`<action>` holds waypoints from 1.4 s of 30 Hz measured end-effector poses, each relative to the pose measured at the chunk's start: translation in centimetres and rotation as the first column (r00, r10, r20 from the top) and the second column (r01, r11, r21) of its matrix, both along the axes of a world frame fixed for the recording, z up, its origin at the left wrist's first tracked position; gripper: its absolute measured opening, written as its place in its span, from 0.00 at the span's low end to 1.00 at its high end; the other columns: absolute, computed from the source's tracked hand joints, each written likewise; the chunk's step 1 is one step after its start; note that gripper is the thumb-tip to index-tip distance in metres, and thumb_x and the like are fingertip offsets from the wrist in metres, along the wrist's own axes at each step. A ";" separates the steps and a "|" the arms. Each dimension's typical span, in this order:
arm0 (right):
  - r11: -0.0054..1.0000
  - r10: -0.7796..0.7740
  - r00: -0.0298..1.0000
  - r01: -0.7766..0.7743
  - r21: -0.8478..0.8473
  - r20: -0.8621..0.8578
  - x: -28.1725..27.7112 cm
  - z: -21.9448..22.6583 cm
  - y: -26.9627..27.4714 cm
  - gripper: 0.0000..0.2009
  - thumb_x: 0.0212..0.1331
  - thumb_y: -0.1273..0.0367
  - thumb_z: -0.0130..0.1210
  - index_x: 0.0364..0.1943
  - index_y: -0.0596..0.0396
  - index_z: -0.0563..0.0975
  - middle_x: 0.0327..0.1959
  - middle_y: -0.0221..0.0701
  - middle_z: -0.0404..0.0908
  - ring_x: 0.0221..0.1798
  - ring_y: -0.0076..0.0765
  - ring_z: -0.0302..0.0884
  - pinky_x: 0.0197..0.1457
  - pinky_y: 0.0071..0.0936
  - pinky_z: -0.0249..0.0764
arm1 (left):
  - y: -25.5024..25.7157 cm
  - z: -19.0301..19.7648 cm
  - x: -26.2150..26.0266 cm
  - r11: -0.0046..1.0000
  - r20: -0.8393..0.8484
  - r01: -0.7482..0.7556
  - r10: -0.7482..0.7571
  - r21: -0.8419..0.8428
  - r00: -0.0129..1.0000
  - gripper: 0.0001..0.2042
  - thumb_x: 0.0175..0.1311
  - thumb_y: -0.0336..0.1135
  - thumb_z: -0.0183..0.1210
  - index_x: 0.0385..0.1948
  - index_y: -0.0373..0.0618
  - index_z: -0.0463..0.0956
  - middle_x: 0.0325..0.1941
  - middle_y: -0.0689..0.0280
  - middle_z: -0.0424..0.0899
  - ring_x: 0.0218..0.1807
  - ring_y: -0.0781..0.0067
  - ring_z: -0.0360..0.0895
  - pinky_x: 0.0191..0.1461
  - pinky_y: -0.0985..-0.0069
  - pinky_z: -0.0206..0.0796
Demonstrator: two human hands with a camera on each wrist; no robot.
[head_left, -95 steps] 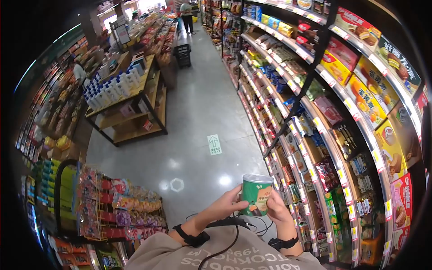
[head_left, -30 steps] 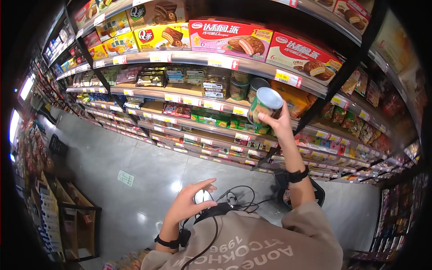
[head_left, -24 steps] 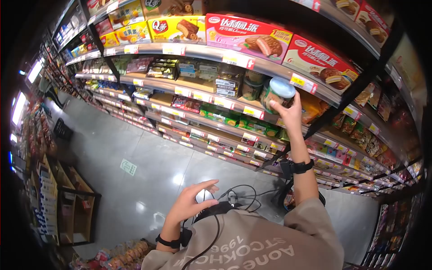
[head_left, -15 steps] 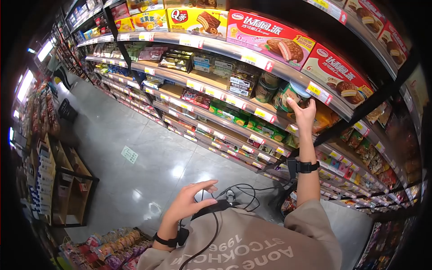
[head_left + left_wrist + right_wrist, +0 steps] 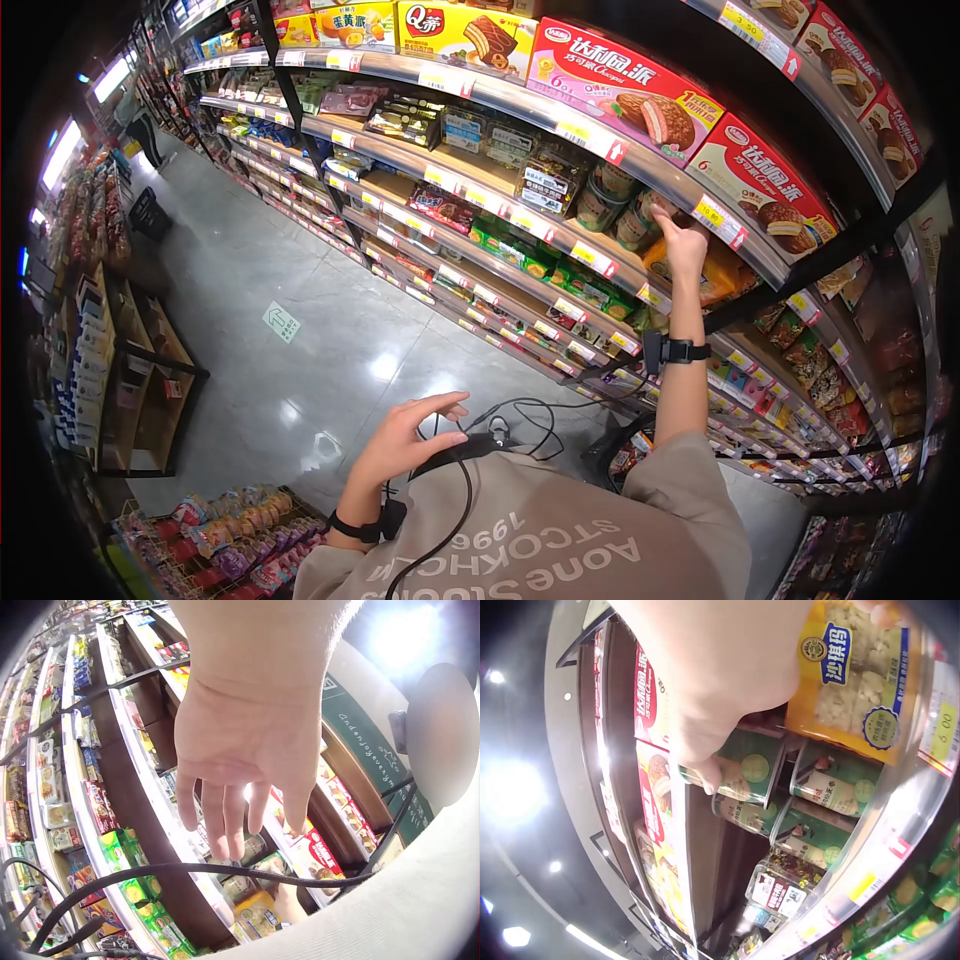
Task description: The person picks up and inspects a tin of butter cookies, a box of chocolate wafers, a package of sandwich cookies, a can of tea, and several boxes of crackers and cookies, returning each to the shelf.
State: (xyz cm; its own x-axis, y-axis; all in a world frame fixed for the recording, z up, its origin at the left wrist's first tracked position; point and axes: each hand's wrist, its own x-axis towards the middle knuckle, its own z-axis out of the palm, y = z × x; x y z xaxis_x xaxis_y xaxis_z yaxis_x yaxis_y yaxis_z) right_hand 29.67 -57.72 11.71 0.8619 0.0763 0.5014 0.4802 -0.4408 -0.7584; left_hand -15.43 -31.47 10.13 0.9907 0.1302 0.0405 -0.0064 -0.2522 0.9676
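My right hand (image 5: 683,245) reaches into the shelf, just under the ledge with the price tags. In the right wrist view its thumb lies against the upper end of a green can (image 5: 754,769) with a pale label; the other fingers are hidden. That can stands stacked over another green can (image 5: 836,784), beside more of the same kind (image 5: 810,836). A yellow snack package (image 5: 855,690) lies close by the hand. My left hand (image 5: 410,438) hovers before the torso, fingers loosely extended and holding nothing, palm visible in the left wrist view.
Red and pink pie boxes (image 5: 620,92) line the shelf above. Clear packs (image 5: 553,180) sit left of the cans, and green packets (image 5: 510,248) fill the shelf below. A black basket (image 5: 622,450) and black cables (image 5: 545,425) are near the body. A snack rack (image 5: 225,540) stands lower left.
Both hands were on the can at first; then the right hand alone carried it to the shelf and set it in among the others. The left hand stayed by the torso.
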 end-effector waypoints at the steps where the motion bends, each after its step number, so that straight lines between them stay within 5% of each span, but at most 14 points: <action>1: 1.000 -0.006 1.000 0.006 -0.005 0.009 1.2 -0.6 0.0 0.28 0.49 0.62 0.76 0.51 0.66 0.78 0.50 0.41 0.84 0.52 0.37 0.79 0.61 0.33 0.69 | 0.0 0.0 0.0 1.000 0.006 -0.007 0.007 0.002 1.000 0.26 0.57 0.34 0.71 0.60 0.43 0.77 0.45 0.59 0.88 0.49 0.65 0.84 0.56 0.69 0.72; 2: 0.978 0.148 0.984 -0.161 0.136 0.099 0.9 0.2 0.9 0.30 0.50 0.61 0.75 0.55 0.63 0.77 0.52 0.40 0.83 0.54 0.41 0.79 0.63 0.34 0.69 | 0.0 0.1 0.0 1.000 0.000 -0.010 0.010 0.012 1.000 0.26 0.57 0.34 0.71 0.59 0.43 0.77 0.45 0.59 0.88 0.49 0.65 0.84 0.56 0.69 0.72; 8: 0.996 0.068 0.998 -0.068 -0.061 0.009 3.7 -0.7 0.4 0.33 0.53 0.66 0.73 0.62 0.62 0.71 0.60 0.39 0.78 0.62 0.38 0.75 0.67 0.36 0.68 | -0.1 0.1 -0.1 0.998 0.002 -0.052 0.052 0.029 0.999 0.25 0.57 0.33 0.70 0.58 0.44 0.78 0.43 0.60 0.88 0.47 0.64 0.85 0.55 0.70 0.72; 11: 0.972 0.076 0.997 -0.080 -0.221 -0.025 4.6 -0.5 -0.1 0.37 0.57 0.47 0.66 0.63 0.58 0.72 0.65 0.42 0.76 0.69 0.47 0.69 0.72 0.37 0.61 | -0.4 -0.4 0.2 0.998 0.027 -0.056 0.056 0.019 0.998 0.25 0.57 0.32 0.70 0.58 0.44 0.78 0.43 0.60 0.88 0.46 0.64 0.85 0.55 0.70 0.72; 14: 0.961 0.061 0.997 -0.048 -0.274 0.041 2.8 0.6 -0.1 0.40 0.55 0.41 0.64 0.63 0.56 0.72 0.64 0.46 0.76 0.67 0.54 0.70 0.69 0.41 0.65 | -0.9 -0.8 0.5 0.999 0.045 -0.045 0.045 -0.002 0.998 0.25 0.57 0.31 0.70 0.58 0.43 0.78 0.42 0.59 0.88 0.46 0.65 0.85 0.55 0.70 0.72; 17: 0.896 -0.112 0.993 0.115 -0.430 0.034 0.4 1.2 -1.0 0.42 0.53 0.39 0.64 0.63 0.57 0.72 0.61 0.54 0.76 0.63 0.59 0.72 0.64 0.44 0.69 | -1.4 -1.3 1.0 0.998 0.037 -0.038 0.039 -0.040 0.999 0.25 0.57 0.30 0.69 0.58 0.42 0.78 0.42 0.59 0.88 0.46 0.68 0.84 0.56 0.71 0.72; 18: 0.837 -0.274 0.871 0.008 -0.547 -0.407 -3.4 5.6 -0.1 0.45 0.51 0.37 0.64 0.63 0.61 0.71 0.57 0.62 0.75 0.60 0.64 0.73 0.59 0.46 0.72 | -1.5 -1.5 1.2 0.998 0.038 -0.034 0.036 -0.048 0.999 0.25 0.57 0.29 0.69 0.59 0.41 0.78 0.42 0.59 0.88 0.47 0.68 0.84 0.56 0.71 0.72; 22: 0.964 -0.075 0.982 0.116 -0.240 0.174 -9.5 0.8 -3.6 0.36 0.57 0.61 0.68 0.67 0.63 0.66 0.66 0.58 0.70 0.69 0.61 0.68 0.71 0.43 0.65 | -1.9 -1.9 2.4 0.987 0.017 0.012 -0.009 -0.161 1.000 0.24 0.57 0.26 0.68 0.59 0.41 0.77 0.42 0.60 0.88 0.48 0.71 0.83 0.58 0.71 0.71; 27: 0.956 -0.166 0.981 0.136 -0.261 -0.095 -21.2 -5.8 -13.2 0.27 0.59 0.68 0.65 0.63 0.59 0.72 0.66 0.48 0.73 0.72 0.54 0.67 0.74 0.39 0.61 | -1.8 -2.7 5.7 0.974 -0.021 0.205 -0.208 -0.100 0.978 0.23 0.59 0.24 0.66 0.58 0.40 0.77 0.41 0.63 0.87 0.47 0.72 0.82 0.58 0.72 0.71; 31: 0.928 -0.286 0.804 0.097 -0.359 -0.522 -33.6 -11.0 -23.3 0.26 0.58 0.63 0.66 0.59 0.62 0.76 0.61 0.47 0.77 0.61 0.50 0.77 0.64 0.35 0.71 | -3.5 -4.9 8.3 0.903 -0.138 0.422 -0.430 -0.082 0.892 0.20 0.60 0.24 0.65 0.56 0.40 0.78 0.39 0.64 0.86 0.46 0.73 0.82 0.58 0.72 0.71; 32: 0.850 -0.436 0.707 0.121 -0.513 -0.557 -36.7 -10.9 -24.7 0.26 0.58 0.62 0.66 0.59 0.61 0.76 0.58 0.47 0.80 0.57 0.52 0.80 0.62 0.37 0.72 | -4.0 -5.6 9.1 0.874 -0.152 0.478 -0.487 -0.094 0.860 0.20 0.60 0.24 0.64 0.56 0.40 0.78 0.38 0.64 0.86 0.46 0.73 0.82 0.58 0.72 0.71; 33: 0.852 -0.407 0.734 0.090 -0.516 -0.544 -39.6 -12.3 -26.9 0.28 0.58 0.59 0.65 0.59 0.61 0.76 0.56 0.49 0.81 0.59 0.51 0.79 0.63 0.36 0.72 | -4.8 -6.2 9.8 0.847 -0.156 0.522 -0.531 -0.101 0.833 0.20 0.61 0.24 0.64 0.56 0.40 0.78 0.38 0.64 0.86 0.46 0.73 0.82 0.57 0.72 0.71; 35: 0.782 -0.585 0.537 0.174 -0.598 -0.608 -45.7 -12.3 -29.4 0.29 0.58 0.57 0.65 0.61 0.60 0.76 0.58 0.49 0.80 0.60 0.51 0.79 0.63 0.37 0.73 | -7.1 -7.3 10.9 0.803 -0.190 0.588 -0.595 -0.097 0.781 0.19 0.62 0.25 0.64 0.56 0.40 0.78 0.38 0.64 0.86 0.46 0.73 0.82 0.57 0.72 0.71; 42: 0.778 -0.566 0.275 0.490 -0.393 -0.777 -57.5 -20.9 -39.8 0.29 0.59 0.57 0.65 0.61 0.60 0.76 0.59 0.47 0.81 0.57 0.51 0.81 0.60 0.40 0.77 | -19.7 -5.1 12.8 0.645 -0.173 0.759 -0.761 -0.094 0.625 0.18 0.64 0.27 0.64 0.56 0.41 0.78 0.38 0.64 0.86 0.47 0.72 0.82 0.59 0.72 0.70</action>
State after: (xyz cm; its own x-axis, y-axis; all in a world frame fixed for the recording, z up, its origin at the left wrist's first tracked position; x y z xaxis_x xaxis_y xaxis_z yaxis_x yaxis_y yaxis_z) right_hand -27.85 -97.49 -9.18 0.6892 -0.5652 -0.4534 -0.7112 -0.4077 -0.5727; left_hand -2.61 -51.18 5.05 0.7257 -0.6729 -0.1437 -0.0181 -0.2275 0.9736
